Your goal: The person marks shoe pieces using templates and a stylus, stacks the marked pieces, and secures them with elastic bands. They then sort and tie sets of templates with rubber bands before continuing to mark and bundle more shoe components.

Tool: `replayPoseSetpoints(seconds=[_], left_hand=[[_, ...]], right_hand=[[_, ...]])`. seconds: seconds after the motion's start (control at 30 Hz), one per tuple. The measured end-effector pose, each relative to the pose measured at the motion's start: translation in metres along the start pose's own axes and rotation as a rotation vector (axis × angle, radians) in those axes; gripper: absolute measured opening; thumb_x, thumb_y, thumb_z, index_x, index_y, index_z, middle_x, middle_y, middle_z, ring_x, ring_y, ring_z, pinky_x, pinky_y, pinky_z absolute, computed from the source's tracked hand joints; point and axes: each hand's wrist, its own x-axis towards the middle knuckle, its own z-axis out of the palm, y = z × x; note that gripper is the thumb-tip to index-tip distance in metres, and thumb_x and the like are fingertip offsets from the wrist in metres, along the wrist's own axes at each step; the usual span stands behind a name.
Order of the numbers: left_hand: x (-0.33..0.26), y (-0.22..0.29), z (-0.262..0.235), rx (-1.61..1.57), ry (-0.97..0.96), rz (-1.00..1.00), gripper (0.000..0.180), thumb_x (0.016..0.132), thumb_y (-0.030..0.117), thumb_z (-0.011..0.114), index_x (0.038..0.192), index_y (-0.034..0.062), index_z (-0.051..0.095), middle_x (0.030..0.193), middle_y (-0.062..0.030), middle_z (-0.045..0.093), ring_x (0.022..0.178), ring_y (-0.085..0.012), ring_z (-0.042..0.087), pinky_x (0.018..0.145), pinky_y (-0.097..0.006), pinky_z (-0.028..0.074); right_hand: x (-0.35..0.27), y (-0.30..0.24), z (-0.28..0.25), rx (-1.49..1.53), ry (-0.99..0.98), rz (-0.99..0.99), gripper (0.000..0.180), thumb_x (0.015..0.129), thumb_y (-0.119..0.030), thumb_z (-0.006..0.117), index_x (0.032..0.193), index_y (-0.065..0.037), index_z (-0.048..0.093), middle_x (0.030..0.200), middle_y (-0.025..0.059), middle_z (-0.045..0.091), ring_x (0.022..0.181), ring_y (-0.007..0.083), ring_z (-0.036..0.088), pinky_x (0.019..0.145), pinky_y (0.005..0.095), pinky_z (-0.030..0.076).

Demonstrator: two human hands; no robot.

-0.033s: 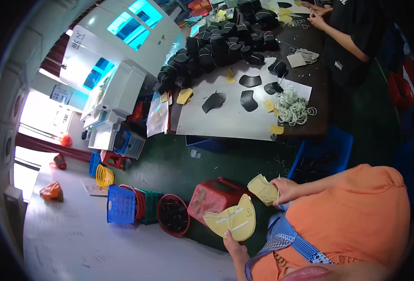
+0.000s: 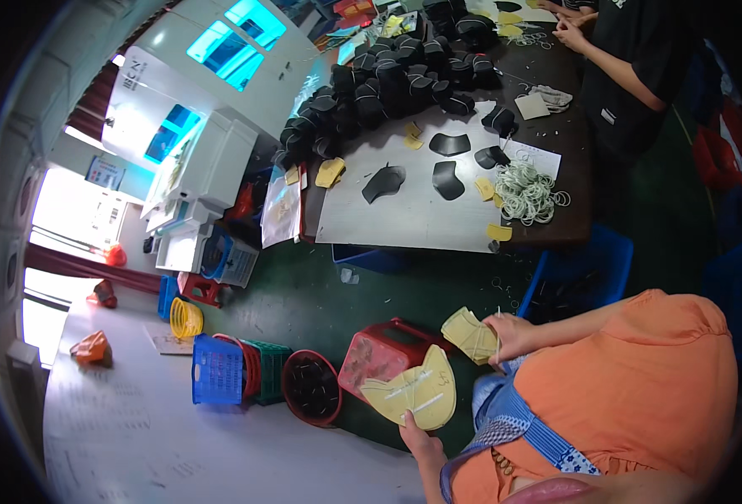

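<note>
My left hand (image 2: 421, 443) grips the bottom of a stack of flat pale-yellow shaped pieces (image 2: 413, 391) bound with bands. It holds the stack upright over a red basket. My right hand (image 2: 512, 336) holds a smaller yellow bundle (image 2: 470, 334) close to my orange shirt. The two bundles are apart, the smaller one up and to the right of the larger.
A red basket (image 2: 375, 357), a round red tub of black pieces (image 2: 312, 388), and blue (image 2: 218, 370) and green baskets stand on the green floor. On the dark table (image 2: 404, 223) lie black pieces and a pile of white bands (image 2: 526, 191). A person in black (image 2: 631, 59) works there. A blue stool (image 2: 585, 269) stands near.
</note>
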Motion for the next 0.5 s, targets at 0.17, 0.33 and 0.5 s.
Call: replayPoseSetpoints(seconds=[0.17, 0.33, 0.5], left_hand=[[0.102, 0.033, 0.028, -0.088, -0.148, -0.006, 0.049, 0.1, 0.015, 0.048, 0.146, 0.0015, 0.036, 0.139, -0.0165, 0.052, 0.121, -0.0333, 0.058, 0.096, -0.048, 0.052], [0.208, 0.126, 0.109, -0.066, -0.187, -0.013, 0.044, 0.101, 0.008, 0.046, 0.144, 0.0038, 0.038, 0.14, -0.0167, 0.051, 0.124, -0.0336, 0.056, 0.1, -0.05, 0.051], [0.355, 0.184, 0.169, -0.024, -0.256, 0.113, 0.044, 0.103, 0.01, 0.046, 0.145, 0.0082, 0.037, 0.14, -0.0135, 0.05, 0.122, -0.0316, 0.057, 0.098, -0.048, 0.052]], right_hand=[[0.062, -0.018, -0.048, -0.043, 0.136, 0.019, 0.08, 0.059, -0.036, 0.086, 0.123, -0.003, 0.052, 0.113, 0.0218, 0.061, 0.108, 0.0382, 0.058, 0.094, 0.0434, 0.047], [0.101, -0.012, -0.051, -0.007, 0.338, 0.118, 0.088, 0.06, -0.033, 0.087, 0.131, -0.003, 0.045, 0.119, 0.0225, 0.055, 0.112, 0.0397, 0.054, 0.097, 0.0446, 0.045], [0.161, -0.015, -0.066, 0.018, 0.426, 0.331, 0.089, 0.062, -0.03, 0.087, 0.134, -0.003, 0.041, 0.121, 0.0215, 0.053, 0.116, 0.0393, 0.05, 0.1, 0.0448, 0.042]])
